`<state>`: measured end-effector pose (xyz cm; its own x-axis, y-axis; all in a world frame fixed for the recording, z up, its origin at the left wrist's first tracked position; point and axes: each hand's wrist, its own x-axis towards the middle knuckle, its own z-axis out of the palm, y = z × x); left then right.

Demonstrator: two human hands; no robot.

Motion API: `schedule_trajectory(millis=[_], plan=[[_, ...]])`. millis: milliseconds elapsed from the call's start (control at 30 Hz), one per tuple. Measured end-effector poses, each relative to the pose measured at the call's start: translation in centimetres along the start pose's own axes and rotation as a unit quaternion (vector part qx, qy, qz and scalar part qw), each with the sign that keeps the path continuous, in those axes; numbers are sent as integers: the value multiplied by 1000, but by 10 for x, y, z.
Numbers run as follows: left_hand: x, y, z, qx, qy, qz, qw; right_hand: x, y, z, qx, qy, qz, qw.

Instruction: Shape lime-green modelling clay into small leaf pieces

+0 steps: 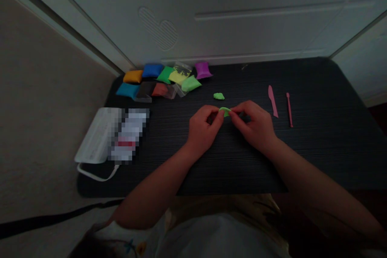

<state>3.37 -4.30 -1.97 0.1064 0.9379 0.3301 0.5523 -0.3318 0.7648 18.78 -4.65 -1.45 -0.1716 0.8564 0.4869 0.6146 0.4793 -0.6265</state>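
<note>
Over the middle of the dark table, a small flat piece of light green modelling clay (225, 111) is pinched between both hands. My left hand (203, 125) is closed, thumb and forefinger on the piece's left edge. From the other side, my right hand (254, 124) grips its right edge the same way. Just beyond the fingers lies a second lump of green clay (219, 96), touched by neither hand. To the right of my right hand are a pink plastic knife (273, 101) and a thin pink modelling stick (289, 109).
Several coloured clay packets, among them a purple packet (202, 70) and an orange packet (133, 76), lie at the back left of the table (326, 153). A blurred-out phone (130, 135) with a white cable (98, 178) rests beside a white face mask (99, 135). A pale panel (256, 36) stands behind.
</note>
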Motion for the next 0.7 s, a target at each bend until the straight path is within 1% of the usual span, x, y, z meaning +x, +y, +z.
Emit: schedule_trajectory(millis=[67,133,233,300,400,467,567,700], plan=[[0,0,0,-16,1,-10,1000,0,0,0,12,-3,3,1000],[1,0,0,-47,6,-27,999,0,-1,-1,34,1,21,999],[3,-2,0,-112,12,-76,991,0,-1,-2,79,13,72,994],[6,-3,1,-162,10,-111,980,0,0,-2,96,9,93,991],[9,-5,1,-221,5,-143,965,0,2,-1,79,-8,79,994],[9,-5,2,-238,0,-153,959,0,2,0,65,-19,62,996],[8,-3,2,-239,-7,-154,959,0,1,1,55,-28,50,997],[6,-1,3,-222,-17,-131,966,0,1,1,38,-28,43,998]])
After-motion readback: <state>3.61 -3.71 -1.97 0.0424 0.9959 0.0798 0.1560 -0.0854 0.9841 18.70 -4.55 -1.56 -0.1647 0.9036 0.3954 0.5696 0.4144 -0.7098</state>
